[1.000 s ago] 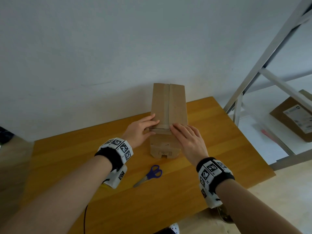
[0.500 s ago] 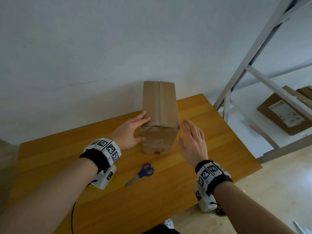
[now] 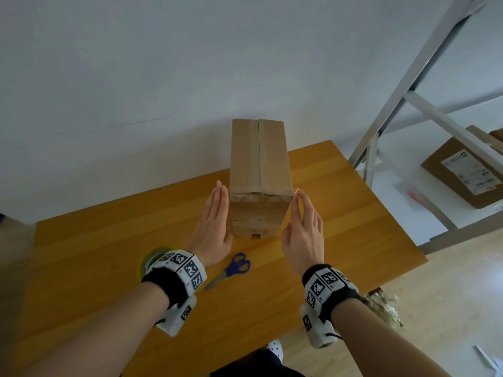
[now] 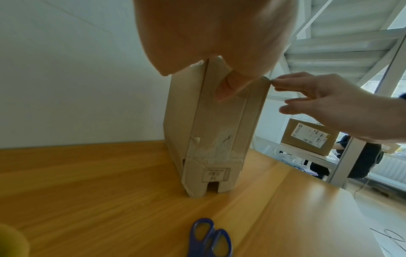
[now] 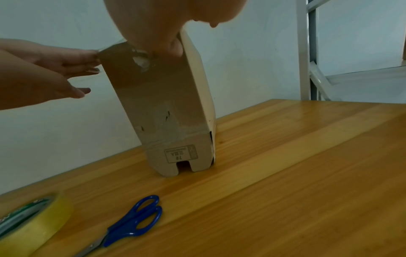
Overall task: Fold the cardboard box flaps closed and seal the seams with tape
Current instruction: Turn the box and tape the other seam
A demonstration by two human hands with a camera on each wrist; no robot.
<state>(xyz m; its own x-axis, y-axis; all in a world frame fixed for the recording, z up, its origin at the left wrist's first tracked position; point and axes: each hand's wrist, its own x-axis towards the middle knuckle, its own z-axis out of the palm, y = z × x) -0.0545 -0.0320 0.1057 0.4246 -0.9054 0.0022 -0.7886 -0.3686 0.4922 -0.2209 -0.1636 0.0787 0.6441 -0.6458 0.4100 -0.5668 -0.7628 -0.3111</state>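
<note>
A: Low in the frame, your wrists wear marker-printed bands. What are your hands doing?

B: Your left hand point(image 3: 215, 227) is flat, fingers straight and together, against the left side of the cardboard box point(image 3: 260, 172). Your right hand point(image 3: 303, 232) mirrors it on the right side, fingers extended, fingertips at the box's top corner. Neither hand grips anything.

A: And nearer you on the table point(image 3: 340, 213)?

B: Blue-handled scissors point(image 3: 231, 269) lie in front of the box; a tape roll point(image 3: 152, 261) sits at lower left, mostly hidden behind your left wristband.

A: The box itself?

B: Centre frame, standing tall by the wall, top flaps folded shut, clear tape glinting along the seam. How far the tape runs is hard to make out. A metal shelf point(image 3: 408, 104) stands at right, cut off by the edge.
</note>
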